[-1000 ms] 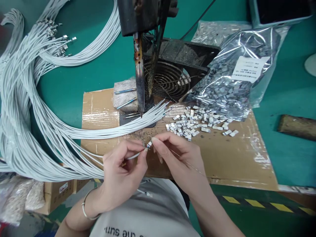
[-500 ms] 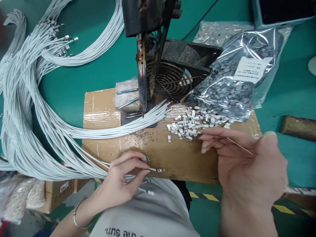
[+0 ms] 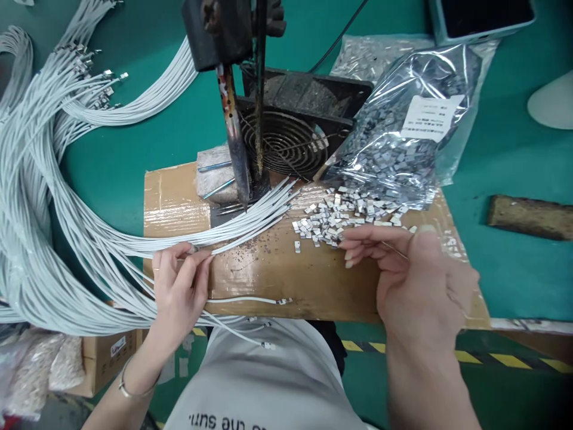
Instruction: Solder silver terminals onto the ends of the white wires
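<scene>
My left hand (image 3: pixel 181 286) pinches one thin white wire from the fanned bundle of white wires (image 3: pixel 250 218) on the cardboard board (image 3: pixel 277 275). My right hand (image 3: pixel 412 280) rests at the near edge of a heap of small silver metal terminals (image 3: pixel 340 218), fingers extended toward them, with a thin wire-like strand (image 3: pixel 394 251) pinched between thumb and fingers. A finished wire with a terminal on its end (image 3: pixel 282 301) lies at the board's front edge. A mounted soldering iron (image 3: pixel 233 131) points down at the wire ends.
A clear bag of terminals (image 3: pixel 403 143) with a white label lies behind the heap. A black fan (image 3: pixel 290 131) sits behind the iron. Large loops of white wire (image 3: pixel 49 197) cover the green table on the left. A brown block (image 3: pixel 528 216) lies right.
My hands parted. The left laid the wire with its terminal at the board's front edge and moved left to pinch a wire in the bundle. The right went to the terminal heap.
</scene>
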`<move>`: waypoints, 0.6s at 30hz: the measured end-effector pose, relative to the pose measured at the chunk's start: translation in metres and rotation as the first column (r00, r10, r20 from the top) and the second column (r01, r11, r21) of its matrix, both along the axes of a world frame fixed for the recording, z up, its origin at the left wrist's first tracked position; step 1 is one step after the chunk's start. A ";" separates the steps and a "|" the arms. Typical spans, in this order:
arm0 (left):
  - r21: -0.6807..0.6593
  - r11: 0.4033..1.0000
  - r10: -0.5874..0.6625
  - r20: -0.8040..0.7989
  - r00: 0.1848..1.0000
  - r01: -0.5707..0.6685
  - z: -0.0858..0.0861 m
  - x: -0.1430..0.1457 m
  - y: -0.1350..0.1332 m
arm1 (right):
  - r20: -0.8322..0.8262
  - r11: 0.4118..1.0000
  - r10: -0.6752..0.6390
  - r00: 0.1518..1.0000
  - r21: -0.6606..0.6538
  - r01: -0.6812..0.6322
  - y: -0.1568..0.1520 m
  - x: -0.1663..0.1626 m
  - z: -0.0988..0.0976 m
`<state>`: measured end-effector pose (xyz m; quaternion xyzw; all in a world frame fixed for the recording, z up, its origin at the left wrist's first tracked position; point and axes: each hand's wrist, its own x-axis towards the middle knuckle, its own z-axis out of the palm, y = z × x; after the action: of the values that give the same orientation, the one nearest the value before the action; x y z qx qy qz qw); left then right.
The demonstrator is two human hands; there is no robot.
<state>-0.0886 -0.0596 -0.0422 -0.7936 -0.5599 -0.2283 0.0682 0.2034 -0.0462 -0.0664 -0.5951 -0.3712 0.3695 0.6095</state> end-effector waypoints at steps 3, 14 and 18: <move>-0.030 0.990 -0.137 0.051 0.989 0.139 0.005 -0.013 0.001 | 0.046 0.999 0.032 0.998 -0.020 -0.031 -0.003 -0.001 0.001; -0.384 0.822 -0.294 0.347 0.891 0.421 0.035 0.019 0.008 | 0.122 0.998 0.067 0.990 0.003 -0.068 -0.004 -0.005 0.001; -0.260 0.851 -0.344 0.380 0.859 0.456 0.025 0.050 0.018 | 0.122 0.998 0.065 0.990 0.000 -0.065 -0.007 -0.005 0.001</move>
<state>-0.0384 -0.0413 -0.0168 -0.8455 -0.4142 -0.2626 -0.2114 0.1986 -0.0534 -0.0658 -0.6028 -0.4276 0.3513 0.5747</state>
